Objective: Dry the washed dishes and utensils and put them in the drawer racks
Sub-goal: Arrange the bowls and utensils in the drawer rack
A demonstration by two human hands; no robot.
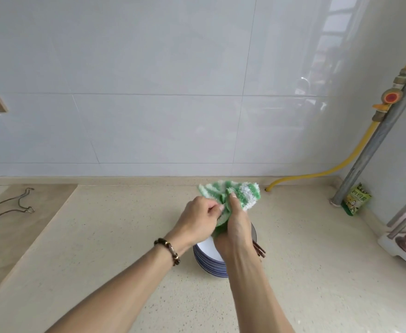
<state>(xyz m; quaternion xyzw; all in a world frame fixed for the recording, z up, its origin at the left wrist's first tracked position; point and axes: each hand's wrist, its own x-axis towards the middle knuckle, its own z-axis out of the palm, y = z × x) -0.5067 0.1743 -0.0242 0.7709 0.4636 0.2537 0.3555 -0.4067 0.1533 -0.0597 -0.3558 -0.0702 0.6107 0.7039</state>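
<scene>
Drying step in hand: left hand (pixel 198 218) and right hand (pixel 233 229), both curled, grip the green cloth (pixel 235 192) above the stacked bowls (pixel 209 258) at centre worktop (pixel 125 236). Chopsticks (pixel 259 251) protrude at four o'clock. Next, judged: wipe each piece.

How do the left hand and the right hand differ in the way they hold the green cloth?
The left hand pinches an edge of the green-and-white cloth with its fingertips; the right hand wraps round the bunched cloth, thumb up. The left wrist wears a bead bracelet; the right wrist is bare. The right hand also grips dark chopsticks; the left does not. Both are above the stacked plates.
</scene>
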